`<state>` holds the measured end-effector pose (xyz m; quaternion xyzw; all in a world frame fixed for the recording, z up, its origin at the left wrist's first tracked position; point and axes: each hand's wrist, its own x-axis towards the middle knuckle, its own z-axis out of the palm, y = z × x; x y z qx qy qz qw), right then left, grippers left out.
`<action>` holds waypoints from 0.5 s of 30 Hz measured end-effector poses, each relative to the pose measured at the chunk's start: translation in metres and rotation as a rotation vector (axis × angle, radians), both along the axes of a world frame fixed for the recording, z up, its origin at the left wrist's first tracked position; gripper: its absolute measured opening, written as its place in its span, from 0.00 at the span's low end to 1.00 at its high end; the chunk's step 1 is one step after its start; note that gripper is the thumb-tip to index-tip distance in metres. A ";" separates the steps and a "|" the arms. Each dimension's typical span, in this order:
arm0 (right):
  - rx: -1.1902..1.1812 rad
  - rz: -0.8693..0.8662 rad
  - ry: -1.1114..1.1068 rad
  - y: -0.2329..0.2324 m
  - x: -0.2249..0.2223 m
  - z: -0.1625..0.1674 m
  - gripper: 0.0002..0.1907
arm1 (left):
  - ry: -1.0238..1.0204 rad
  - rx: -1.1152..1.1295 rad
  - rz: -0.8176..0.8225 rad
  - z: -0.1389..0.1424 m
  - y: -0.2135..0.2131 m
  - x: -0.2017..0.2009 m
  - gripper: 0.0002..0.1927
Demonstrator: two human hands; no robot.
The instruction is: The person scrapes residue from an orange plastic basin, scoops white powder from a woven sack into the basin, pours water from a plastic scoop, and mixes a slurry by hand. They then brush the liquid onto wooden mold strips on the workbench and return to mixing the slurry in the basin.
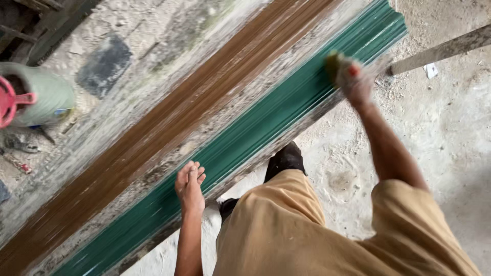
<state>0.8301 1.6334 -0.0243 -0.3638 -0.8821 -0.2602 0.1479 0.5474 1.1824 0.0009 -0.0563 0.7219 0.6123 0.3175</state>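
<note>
Flanking green moulding (245, 135) — sack (43, 94), plank (442, 50).

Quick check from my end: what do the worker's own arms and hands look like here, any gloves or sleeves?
Both arms are bare from the hands up, with no gloves, watch or bands visible. The left hand is uncovered. The right hand is motion-blurred, also apparently ungloved. A loose tan short sleeve shows at the right upper arm, matching the tan garment below.

green strip (266, 122): glossy, ribbed, wet-looking paint
brown band (169, 122): matt, streaky wood
plank edges (128, 97): rough, chalky, worn
floor (450, 117): dusty, rough concrete
shirt (307, 230): soft tan cloth
</note>
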 end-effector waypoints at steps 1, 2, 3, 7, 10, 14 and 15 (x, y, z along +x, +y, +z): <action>-0.202 0.047 0.106 0.036 0.015 0.002 0.03 | -0.012 -0.011 -0.012 0.005 0.017 0.011 0.16; -0.389 0.090 0.217 0.071 0.029 0.004 0.03 | -0.021 -0.009 -0.028 0.006 0.034 0.021 0.16; -0.503 0.010 0.242 0.105 0.040 0.008 0.04 | -0.034 0.010 -0.044 0.004 0.055 0.031 0.17; -0.565 -0.194 0.245 0.192 0.058 0.019 0.14 | -0.032 -0.075 -0.094 0.025 0.087 0.058 0.17; -0.678 -0.111 0.274 0.143 0.024 0.008 0.05 | -0.016 -0.085 -0.041 0.034 0.094 0.060 0.17; -0.979 0.271 0.332 -0.054 -0.073 -0.008 0.12 | -0.035 -0.056 0.045 0.027 0.112 0.055 0.16; -1.102 0.343 0.276 -0.081 -0.088 -0.010 0.15 | -0.045 -0.062 0.045 0.026 0.118 0.054 0.16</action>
